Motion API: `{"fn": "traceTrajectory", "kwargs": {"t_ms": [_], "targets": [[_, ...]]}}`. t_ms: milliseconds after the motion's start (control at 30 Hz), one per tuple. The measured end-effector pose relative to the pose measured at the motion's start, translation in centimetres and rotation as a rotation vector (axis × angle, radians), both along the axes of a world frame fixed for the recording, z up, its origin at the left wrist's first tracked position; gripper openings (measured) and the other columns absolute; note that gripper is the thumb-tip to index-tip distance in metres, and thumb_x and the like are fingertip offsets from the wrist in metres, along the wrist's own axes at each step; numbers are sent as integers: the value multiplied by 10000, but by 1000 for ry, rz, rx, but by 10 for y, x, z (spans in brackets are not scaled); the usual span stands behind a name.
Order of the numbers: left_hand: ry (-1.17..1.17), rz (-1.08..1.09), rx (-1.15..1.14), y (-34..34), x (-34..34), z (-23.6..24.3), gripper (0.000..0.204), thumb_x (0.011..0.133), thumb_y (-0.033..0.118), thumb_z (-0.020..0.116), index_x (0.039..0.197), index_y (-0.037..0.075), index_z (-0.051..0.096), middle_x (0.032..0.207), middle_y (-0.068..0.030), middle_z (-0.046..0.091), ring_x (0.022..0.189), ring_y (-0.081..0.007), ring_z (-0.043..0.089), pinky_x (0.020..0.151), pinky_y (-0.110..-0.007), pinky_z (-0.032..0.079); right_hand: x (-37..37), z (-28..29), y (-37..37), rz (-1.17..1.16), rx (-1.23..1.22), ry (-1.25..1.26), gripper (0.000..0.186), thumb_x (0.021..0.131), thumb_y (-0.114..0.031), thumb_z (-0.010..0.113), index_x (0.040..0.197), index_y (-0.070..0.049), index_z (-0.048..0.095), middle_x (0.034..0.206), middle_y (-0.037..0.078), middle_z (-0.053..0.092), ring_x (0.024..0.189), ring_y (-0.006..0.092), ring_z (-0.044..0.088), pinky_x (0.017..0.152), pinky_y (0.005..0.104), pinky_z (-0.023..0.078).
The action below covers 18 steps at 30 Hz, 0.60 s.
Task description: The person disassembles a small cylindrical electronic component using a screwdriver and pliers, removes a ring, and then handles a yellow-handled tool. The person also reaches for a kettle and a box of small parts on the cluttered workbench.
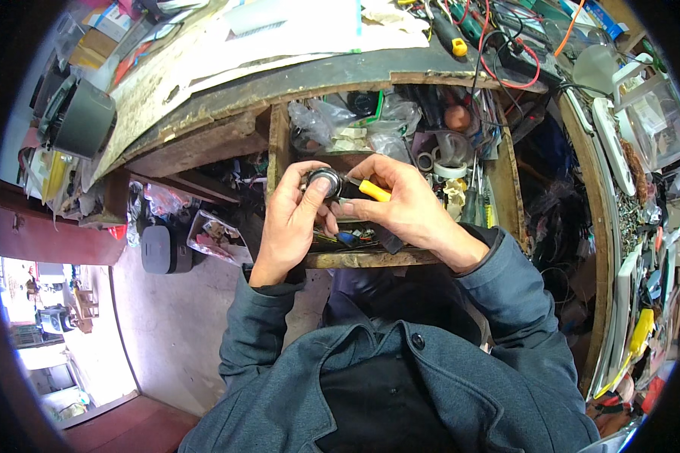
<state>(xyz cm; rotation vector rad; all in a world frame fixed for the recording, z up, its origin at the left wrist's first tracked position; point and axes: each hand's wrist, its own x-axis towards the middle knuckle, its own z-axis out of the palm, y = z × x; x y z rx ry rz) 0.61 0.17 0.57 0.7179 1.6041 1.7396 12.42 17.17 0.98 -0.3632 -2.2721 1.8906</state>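
Note:
Above an open wooden drawer (378,260), my left hand (289,215) grips a small round black part with a shiny rim (323,180). Its thumb lies across the face of the part. From the other side, my right hand (408,204) is closed on a slim tool with a yellow handle (374,190). The tool's dark, narrow end points at the round part; whether it touches is too small to tell. Between the hands, the drawer's contents are partly hidden.
Plastic bags (310,123), a white tape roll (451,171) and screwdrivers (471,204) fill the drawer. Above it runs the worn bench edge (310,84), with papers (295,26) and red cables (499,75). A dark grey box (166,249) stands on the floor at left.

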Motion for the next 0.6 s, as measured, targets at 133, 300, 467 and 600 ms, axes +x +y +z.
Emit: {"fn": "traceTrajectory", "kwargs": {"t_ms": [133, 300, 467, 600], "targets": [[-182, -40, 70, -5, -4, -2, 301, 1098, 228, 523, 1305, 10, 546, 865, -127, 679, 594, -149, 650, 535, -265, 524, 1, 3, 4, -19, -21, -37, 281, 903, -44, 769, 1147, 24, 645, 932, -9, 629, 868, 66, 569, 762, 245, 486], [-253, -72, 85, -7, -9, 1, 346, 1083, 191, 490, 1369, 1, 533, 834, -131, 681, 577, -149, 635, 532, -268, 521, 0, 2, 5, 9, -81, -57, 269, 912, -68, 761, 1142, 14, 648, 900, -14, 623, 823, 64, 558, 727, 246, 476], [-223, -66, 64, -8, -8, 0, 394, 1052, 159, 501, 1412, 1, 529, 815, -118, 682, 574, -124, 618, 525, -254, 508, 3, 5, 3, -38, 318, -30, 266, 918, -113, 762, 1127, 11, 654, 869, 47, 639, 805, 101, 582, 723, 281, 495], [-199, -59, 42, -9, -10, 2, 399, 1039, 155, 507, 1405, 1, 540, 808, -103, 682, 575, -101, 600, 510, -232, 481, 2, 10, 1, -63, 419, 35, 273, 919, -142, 764, 1117, 15, 661, 887, 111, 658, 808, 153, 612, 742, 318, 512]]}}
